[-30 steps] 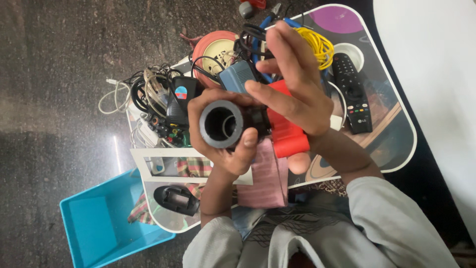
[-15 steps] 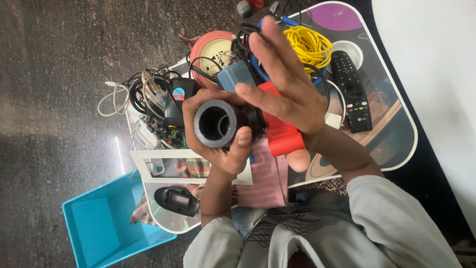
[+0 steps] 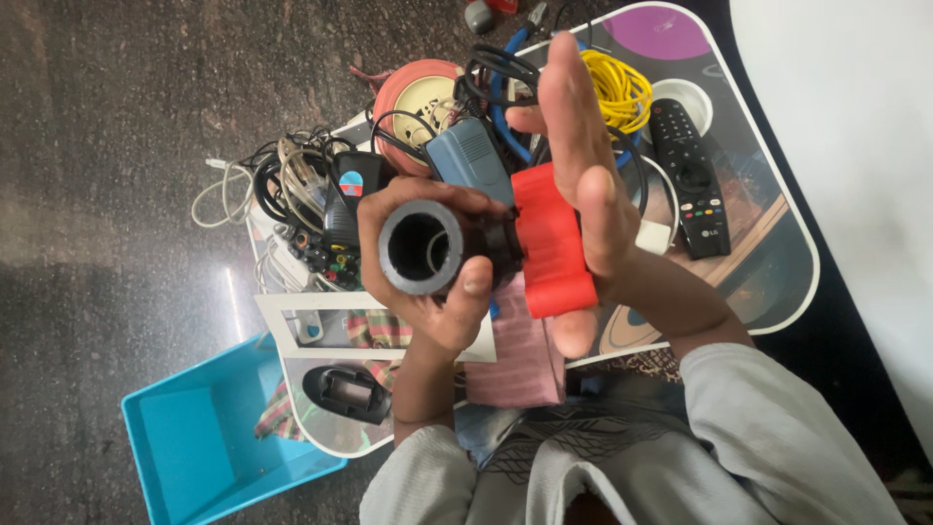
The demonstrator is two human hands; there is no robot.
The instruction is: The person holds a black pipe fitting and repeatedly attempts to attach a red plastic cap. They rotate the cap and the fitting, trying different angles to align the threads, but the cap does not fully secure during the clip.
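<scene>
2 hands meet over the middle of a cluttered lap tray [image 3: 777,292], both on the same object. The left hand [image 3: 437,292] is clenched around a black tube-shaped piece [image 3: 420,247], its open round end turned up toward the camera, thumb pressed on the near rim and fingers curled over the far side. The right hand [image 3: 593,194] grasps a red block [image 3: 552,241] that sits just right of the black tube and touches it; the palm lies against the block's right side, the thumb at its near end, and the fingers stretch out straight toward the far edge of the tray rather than wrapping around. Whether tube and block are 1 joined item cannot be told.

Behind the hands, on the far part of the tray, lie a coil of yellow wire [image 3: 617,87], a black remote control [image 3: 690,180] to the right, a blue-grey adapter [image 3: 471,160] and an orange-rimmed round spool [image 3: 428,97]. A tangle of black and white cables [image 3: 282,185] spills over the tray's left side onto the dark stone floor [image 3: 117,146]. Near the person, a pink ribbed pad [image 3: 520,355] lies under the hands, and a small black device [image 3: 348,392] rests at the tray's near-left corner. A blue plastic bin [image 3: 194,447] stands on the floor at the near left, touching the tray's edge.
</scene>
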